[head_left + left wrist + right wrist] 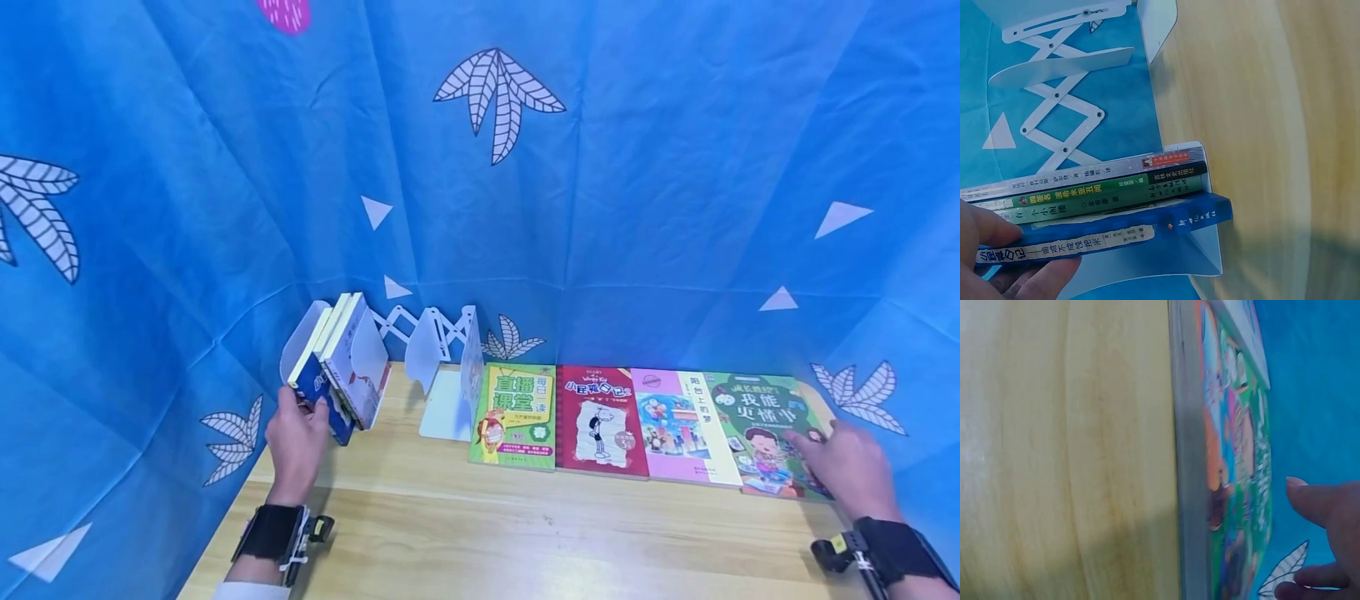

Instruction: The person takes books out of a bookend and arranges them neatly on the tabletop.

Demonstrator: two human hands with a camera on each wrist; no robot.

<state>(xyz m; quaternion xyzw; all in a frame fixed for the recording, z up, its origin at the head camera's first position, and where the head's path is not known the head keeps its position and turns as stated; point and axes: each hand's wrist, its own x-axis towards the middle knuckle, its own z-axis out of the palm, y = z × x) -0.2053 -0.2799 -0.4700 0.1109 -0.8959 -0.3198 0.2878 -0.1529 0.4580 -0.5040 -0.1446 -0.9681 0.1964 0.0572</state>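
My left hand point(296, 437) grips a blue book point(1194, 215) by its spine, thumb on one side and fingers on the other. That book leans at the left end of a white expanding book rack point(450, 408). Beside it stand a green-spined book point(1110, 201) and a pale lilac book point(360, 362), both upright in the rack. At the far right, my right hand point(847, 467) hovers by the right edge of a green picture-cover book point(761, 417) lying flat. Its thumb and fingers are spread apart and hold nothing in the right wrist view.
Between rack and green book, a yellow-green book point(517, 417), a red book point(600, 383) and a pink book point(660, 383) lie in a row, covers up. A blue patterned cloth point(637, 208) hangs behind the wooden table point(525, 533) and along its sides.
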